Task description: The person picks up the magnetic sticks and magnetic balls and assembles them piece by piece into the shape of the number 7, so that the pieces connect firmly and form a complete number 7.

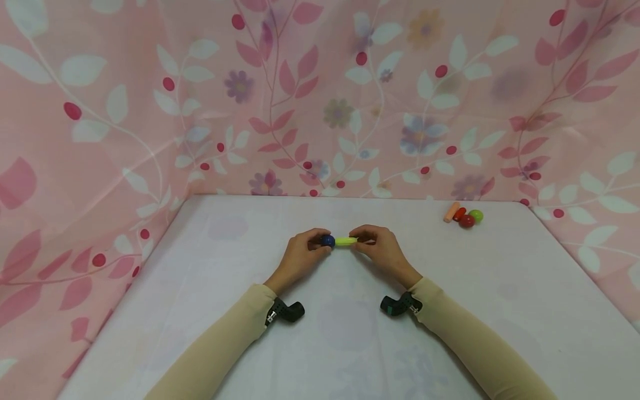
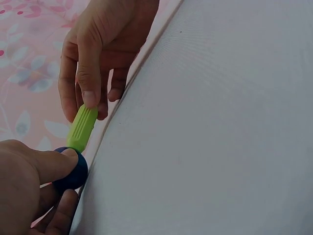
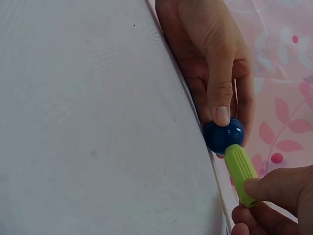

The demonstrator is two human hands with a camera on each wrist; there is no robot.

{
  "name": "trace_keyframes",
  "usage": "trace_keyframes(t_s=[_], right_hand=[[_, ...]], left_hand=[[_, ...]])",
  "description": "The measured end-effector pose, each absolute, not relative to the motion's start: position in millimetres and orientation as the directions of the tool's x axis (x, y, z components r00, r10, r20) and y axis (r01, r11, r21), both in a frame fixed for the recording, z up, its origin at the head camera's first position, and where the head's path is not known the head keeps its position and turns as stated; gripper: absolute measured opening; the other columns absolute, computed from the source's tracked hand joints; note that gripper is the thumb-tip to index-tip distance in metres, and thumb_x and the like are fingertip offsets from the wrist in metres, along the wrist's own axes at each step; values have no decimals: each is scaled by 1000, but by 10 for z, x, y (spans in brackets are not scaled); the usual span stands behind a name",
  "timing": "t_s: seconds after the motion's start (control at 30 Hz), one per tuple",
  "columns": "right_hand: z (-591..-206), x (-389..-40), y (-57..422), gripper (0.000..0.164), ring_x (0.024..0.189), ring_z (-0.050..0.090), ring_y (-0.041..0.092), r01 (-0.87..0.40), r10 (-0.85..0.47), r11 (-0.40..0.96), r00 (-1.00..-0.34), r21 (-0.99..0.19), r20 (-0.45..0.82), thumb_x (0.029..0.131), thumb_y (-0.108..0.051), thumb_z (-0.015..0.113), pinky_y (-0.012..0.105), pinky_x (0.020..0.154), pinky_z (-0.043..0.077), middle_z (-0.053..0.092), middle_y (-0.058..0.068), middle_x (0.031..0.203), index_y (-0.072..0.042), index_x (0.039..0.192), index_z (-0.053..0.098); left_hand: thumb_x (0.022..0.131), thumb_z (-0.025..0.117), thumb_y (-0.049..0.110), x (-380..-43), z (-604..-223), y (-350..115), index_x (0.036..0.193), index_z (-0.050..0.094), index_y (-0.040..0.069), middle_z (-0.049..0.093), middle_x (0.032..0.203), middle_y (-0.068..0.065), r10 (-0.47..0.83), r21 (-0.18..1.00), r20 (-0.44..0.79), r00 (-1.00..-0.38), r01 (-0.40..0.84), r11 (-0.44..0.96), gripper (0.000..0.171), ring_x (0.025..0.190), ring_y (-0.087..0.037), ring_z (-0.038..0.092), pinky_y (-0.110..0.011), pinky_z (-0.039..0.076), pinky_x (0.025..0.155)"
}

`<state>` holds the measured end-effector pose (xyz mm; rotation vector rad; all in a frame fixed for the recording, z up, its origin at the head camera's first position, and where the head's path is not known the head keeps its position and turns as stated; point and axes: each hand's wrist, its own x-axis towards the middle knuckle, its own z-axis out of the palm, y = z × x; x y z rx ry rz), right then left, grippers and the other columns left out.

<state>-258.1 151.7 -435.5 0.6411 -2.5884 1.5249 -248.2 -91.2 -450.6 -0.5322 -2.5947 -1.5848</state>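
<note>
Near the middle of the white table, my left hand pinches a shiny dark blue ball between thumb and fingers. From the right, my right hand grips the far end of a yellow-green ribbed stick. The stick's other end meets the ball, so the two lie in one line between my hands. In the left wrist view, grooves run along the stick, with the left thumb on top of the ball. The right wrist view shows the right thumb pressed on the stick close to its end.
At the table's back right lie an orange stick, a small red piece, a dark red ball and a green ball. A pink floral cloth hangs behind the white table. Each wrist carries a black camera mount.
</note>
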Motion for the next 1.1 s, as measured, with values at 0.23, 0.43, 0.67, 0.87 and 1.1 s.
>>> trace_keyframes(t_s=[0.23, 0.43, 0.67, 0.87, 1.1], right_hand=[[-4313, -2569, 1554, 28, 98, 71, 29, -380, -329, 423, -910, -823, 252, 90, 3, 79, 44, 88, 59, 74, 15, 113, 2, 118, 73], [-4272, -2570, 1647, 29, 102, 70, 28, -356, -320, 453, -921, -817, 224, 91, 2, 76, 45, 90, 58, 73, 13, 117, 0, 119, 72], [-4235, -2579, 1819, 29, 104, 69, 29, -329, -296, 463, -933, -823, 206, 93, 2, 75, 48, 93, 57, 72, 13, 118, -1, 122, 71], [-4227, -2598, 1960, 31, 105, 68, 32, -332, -275, 453, -935, -828, 225, 93, 2, 75, 48, 93, 56, 71, 18, 120, 1, 123, 70], [-4184, -2620, 2067, 32, 106, 69, 31, -347, -254, 465, -934, -814, 253, 93, 2, 75, 39, 91, 57, 71, 16, 120, 2, 125, 70]], left_hand=[[95, 77, 8, -2465, -4509, -914, 132, 69, 7, 72, 120, -5, 252, 854, 220, -942, 311, 417, 38, 101, -17, 70, -37, 56, 94], [95, 78, 8, -2476, -4523, -910, 132, 70, 9, 73, 117, -5, 239, 848, 230, -943, 315, 427, 38, 98, -17, 69, -37, 56, 92], [95, 77, 7, -2482, -4530, -907, 132, 70, 8, 73, 118, -5, 239, 848, 236, -942, 319, 423, 38, 98, -16, 69, -37, 56, 92], [94, 77, 6, -2477, -4521, -908, 132, 70, 8, 73, 117, -5, 233, 850, 233, -944, 314, 423, 38, 97, -16, 69, -37, 56, 92], [95, 76, 7, -2467, -4531, -909, 132, 70, 7, 72, 118, -4, 236, 851, 232, -943, 315, 420, 38, 97, -16, 68, -38, 55, 92]])
